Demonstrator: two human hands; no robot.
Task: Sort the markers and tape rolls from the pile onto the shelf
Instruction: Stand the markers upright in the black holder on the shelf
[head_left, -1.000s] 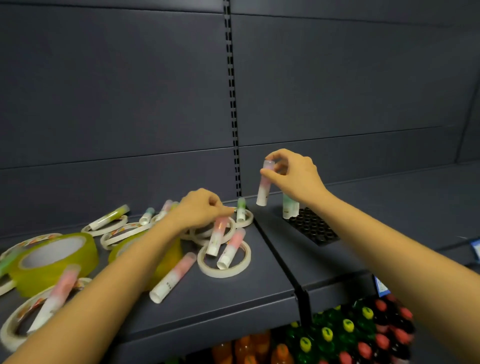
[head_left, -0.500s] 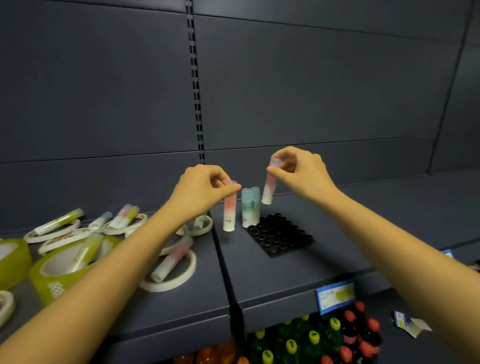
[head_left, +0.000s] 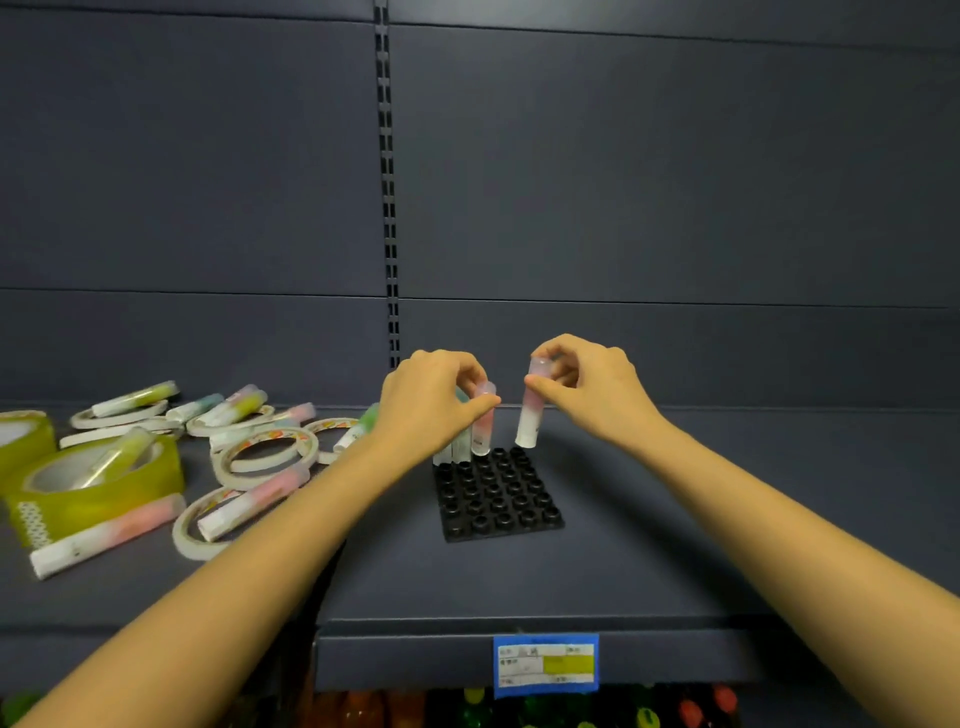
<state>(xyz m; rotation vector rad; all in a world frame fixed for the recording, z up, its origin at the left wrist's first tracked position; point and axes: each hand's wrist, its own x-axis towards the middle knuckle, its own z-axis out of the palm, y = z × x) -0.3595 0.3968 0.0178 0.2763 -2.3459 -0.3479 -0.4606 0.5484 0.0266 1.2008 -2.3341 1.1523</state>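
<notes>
- Pink marker (head_left: 531, 415): a smooth frosted cylinder, white base fading to pink, upright, cap up, just above the black socketed tray (head_left: 501, 499); the right hand (head_left: 589, 387) pinches its cap.
- Second pink marker (head_left: 482, 426): likewise upright at the tray's back row, pinched by the left hand (head_left: 428, 402).

Upright markers (head_left: 448, 455) behind the left hand (head_left: 434, 405) are mostly hidden; price label (head_left: 545, 665) print is unreadable.

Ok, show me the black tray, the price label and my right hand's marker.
black tray (head_left: 498, 506): head view, empty centre sockets.
price label (head_left: 545, 662): head view, its middle.
right-hand pink marker (head_left: 528, 426): head view, white lower barrel.
</notes>
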